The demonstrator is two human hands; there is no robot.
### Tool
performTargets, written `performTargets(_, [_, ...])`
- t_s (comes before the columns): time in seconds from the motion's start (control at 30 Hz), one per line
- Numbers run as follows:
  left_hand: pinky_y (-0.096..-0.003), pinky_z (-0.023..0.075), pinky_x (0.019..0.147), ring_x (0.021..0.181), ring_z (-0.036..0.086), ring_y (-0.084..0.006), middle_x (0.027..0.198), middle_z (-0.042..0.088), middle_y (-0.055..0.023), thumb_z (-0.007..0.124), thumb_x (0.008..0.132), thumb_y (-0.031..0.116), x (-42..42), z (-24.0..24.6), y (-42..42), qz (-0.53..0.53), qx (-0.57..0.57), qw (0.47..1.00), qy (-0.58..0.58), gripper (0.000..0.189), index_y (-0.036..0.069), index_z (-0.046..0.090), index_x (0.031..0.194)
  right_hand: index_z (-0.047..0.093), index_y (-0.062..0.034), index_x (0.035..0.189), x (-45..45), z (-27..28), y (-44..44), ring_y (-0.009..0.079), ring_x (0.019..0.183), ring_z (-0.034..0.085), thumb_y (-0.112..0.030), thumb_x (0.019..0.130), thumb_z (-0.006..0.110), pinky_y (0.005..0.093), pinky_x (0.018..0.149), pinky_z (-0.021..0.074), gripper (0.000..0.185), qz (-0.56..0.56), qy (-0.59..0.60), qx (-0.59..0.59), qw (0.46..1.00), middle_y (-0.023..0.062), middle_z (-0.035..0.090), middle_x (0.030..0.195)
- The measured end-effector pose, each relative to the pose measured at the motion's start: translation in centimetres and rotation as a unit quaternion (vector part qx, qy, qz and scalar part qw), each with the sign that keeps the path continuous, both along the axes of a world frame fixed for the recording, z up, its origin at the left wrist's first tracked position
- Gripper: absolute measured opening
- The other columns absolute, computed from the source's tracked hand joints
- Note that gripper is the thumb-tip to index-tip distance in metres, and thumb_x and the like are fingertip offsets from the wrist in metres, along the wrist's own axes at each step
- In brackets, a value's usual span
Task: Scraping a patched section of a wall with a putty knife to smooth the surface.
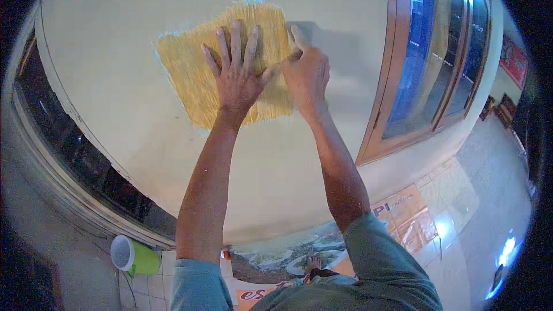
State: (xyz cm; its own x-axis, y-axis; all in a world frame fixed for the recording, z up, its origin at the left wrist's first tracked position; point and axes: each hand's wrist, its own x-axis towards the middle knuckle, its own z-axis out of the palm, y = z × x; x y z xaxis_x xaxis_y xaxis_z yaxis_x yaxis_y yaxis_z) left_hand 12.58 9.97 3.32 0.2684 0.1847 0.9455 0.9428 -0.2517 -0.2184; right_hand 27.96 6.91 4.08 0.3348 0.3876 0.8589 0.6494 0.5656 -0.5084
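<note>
A yellow, streaked, roughly square patch [185, 69] with ragged pale-blue edges covers part of the cream wall [276, 172] before me. My left hand [235, 65] lies palm down across it, fingers spread, its thumb pointing towards my right hand. At the patch's right edge is my right hand [306, 71], most of its fingers curled and one finger extended upward along the border. Whitish smears show on the fingertips. Whether my right hand grips something small is hidden by its curled fingers.
A wood-framed window [386, 73] stands to the right. Down on the tiled floor [451, 185] lies a printed banner sheet [410, 207], with my bare foot [314, 262] on it. A green bucket [144, 259] stands lower left, beside a dark opening [103, 172].
</note>
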Motion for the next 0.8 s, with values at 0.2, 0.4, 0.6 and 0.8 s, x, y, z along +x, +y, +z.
performTargets(0.2, [-0.0769,-0.0012,0.115,0.155,0.002,-0.0463,0.17,0.007,-0.0161,0.079,0.067,0.069,-0.3,1.0,-0.9,0.006,-0.072,0.997,0.025,0.124,0.022,0.018,0.164,0.065,-0.0077,0.134,-0.1,-2.9,-1.6,0.0421,0.08,0.068,-0.006,0.078,0.063,0.0481,0.075,0.0535,0.057,0.008,0.0,-0.147,0.989,0.0243,0.069,0.083])
performTargets(0.4, [-0.0827,-0.0025,0.11,0.153,-0.007,-0.0511,0.17,-0.007,-0.0193,0.095,0.045,0.054,0.8,2.2,-2.2,0.15,-0.241,0.957,0.067,0.156,0.022,0.001,0.165,0.073,0.0052,0.093,0.2,0.2,0.0,0.0428,0.087,0.071,-0.018,0.075,0.076,0.0539,0.079,0.0566,0.03,-0.003,0.008,-0.157,0.988,0.0264,0.071,0.086])
performTargets(0.6, [-0.0855,-0.0026,0.107,0.153,-0.012,-0.0516,0.169,-0.012,-0.0211,0.098,0.042,0.046,0.6,1.7,-2.2,0.189,-0.237,0.95,0.071,0.162,0.021,-0.004,0.164,0.073,0.0055,0.092,0.1,1.4,-2.0,0.0459,0.084,0.07,-0.023,0.083,0.069,0.0574,0.077,0.0558,0.03,0.024,0.027,-0.166,0.985,0.0283,0.071,0.085])
performTargets(0.8, [-0.085,-0.0026,0.108,0.154,-0.015,-0.0471,0.17,-0.018,-0.0129,0.087,0.067,0.037,1.1,1.1,-1.6,0.184,-0.239,0.953,0.043,0.136,0.029,-0.007,0.164,0.074,0.0043,0.101,0.0,-2.1,-1.6,0.0494,0.083,0.068,-0.01,0.079,0.063,0.0542,0.074,0.0536,0.028,-0.022,0.012,-0.135,0.991,0.0327,0.068,0.084])
